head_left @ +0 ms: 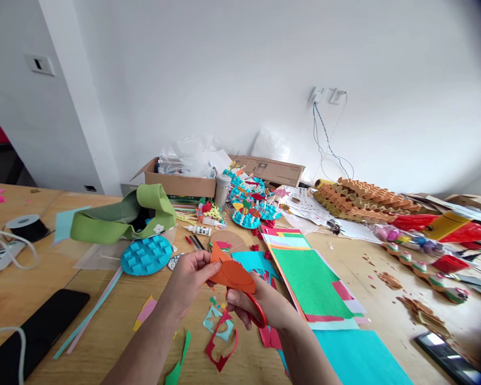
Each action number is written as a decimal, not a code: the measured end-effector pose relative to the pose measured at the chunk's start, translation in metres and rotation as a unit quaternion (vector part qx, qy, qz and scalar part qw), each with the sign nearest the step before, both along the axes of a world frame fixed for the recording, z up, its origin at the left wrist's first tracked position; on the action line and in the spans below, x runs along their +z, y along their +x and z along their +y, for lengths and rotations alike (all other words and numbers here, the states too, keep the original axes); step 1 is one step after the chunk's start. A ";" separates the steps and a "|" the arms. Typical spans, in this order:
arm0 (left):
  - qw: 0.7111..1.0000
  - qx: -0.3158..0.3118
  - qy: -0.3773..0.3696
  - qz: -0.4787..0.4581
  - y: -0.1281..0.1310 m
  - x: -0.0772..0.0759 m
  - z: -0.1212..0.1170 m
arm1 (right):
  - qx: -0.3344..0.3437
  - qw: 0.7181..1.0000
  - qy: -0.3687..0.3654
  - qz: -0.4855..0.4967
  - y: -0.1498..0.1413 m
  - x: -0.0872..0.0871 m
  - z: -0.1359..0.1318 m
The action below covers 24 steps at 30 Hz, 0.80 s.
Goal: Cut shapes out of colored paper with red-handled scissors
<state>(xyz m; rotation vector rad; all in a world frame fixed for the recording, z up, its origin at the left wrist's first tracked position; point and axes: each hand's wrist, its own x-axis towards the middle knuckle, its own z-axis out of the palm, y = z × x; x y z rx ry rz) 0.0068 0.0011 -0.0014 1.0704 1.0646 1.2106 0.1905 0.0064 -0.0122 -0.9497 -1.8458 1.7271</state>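
Observation:
My left hand (189, 278) pinches the left edge of an orange paper shape (229, 271) and holds it up over the wooden table (112, 321). My right hand (266, 306) is closed on red-handled scissors (256, 311), whose blades are hidden behind the orange paper. Below the hands lie paper scraps, among them a red cut-out (221, 347) and a teal piece (213, 320). A stack of coloured sheets with a green one on top (310, 280) sits just right of my hands.
A blue paper disc (146, 255), a green felt bag (120, 218), a glue bottle (198, 230) and decorated paper plates (248, 206) lie behind. A black phone (36, 331) is at the left, another phone (449, 350) at the right. Cardboard boxes (180, 182) and orange trays (358, 200) stand by the wall.

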 end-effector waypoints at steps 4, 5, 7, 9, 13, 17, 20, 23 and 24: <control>1.000 -0.002 0.000 0.003 0.000 0.000 0.001 | -0.009 1.000 -0.009 -0.009 0.000 0.001 -0.001; 1.000 -0.003 0.000 0.004 0.000 0.000 0.001 | -0.012 1.000 -0.011 -0.010 -0.001 0.001 -0.001; 1.000 -0.003 0.002 0.007 0.000 0.000 0.001 | -0.014 1.000 -0.014 -0.010 -0.001 0.002 -0.002; 1.000 -0.003 0.004 0.010 -0.001 0.000 0.001 | -0.016 1.000 -0.017 -0.010 -0.001 0.002 -0.003; 1.000 -0.002 0.008 0.018 -0.001 0.000 0.000 | -0.020 0.999 -0.026 -0.014 -0.001 0.000 -0.001; 1.000 -0.005 0.009 0.026 -0.001 0.000 0.001 | -0.026 0.999 -0.025 -0.029 0.000 -0.004 0.000; 1.000 -0.005 0.009 0.029 -0.001 0.000 0.001 | -0.025 0.999 -0.022 -0.037 0.000 -0.004 0.000; 0.999 -0.003 0.010 0.031 0.000 0.000 0.001 | -0.025 0.999 -0.023 -0.034 -0.001 -0.001 0.000; 0.999 -0.002 0.009 0.030 0.000 0.000 0.000 | -0.024 0.999 -0.025 -0.032 -0.001 0.000 0.000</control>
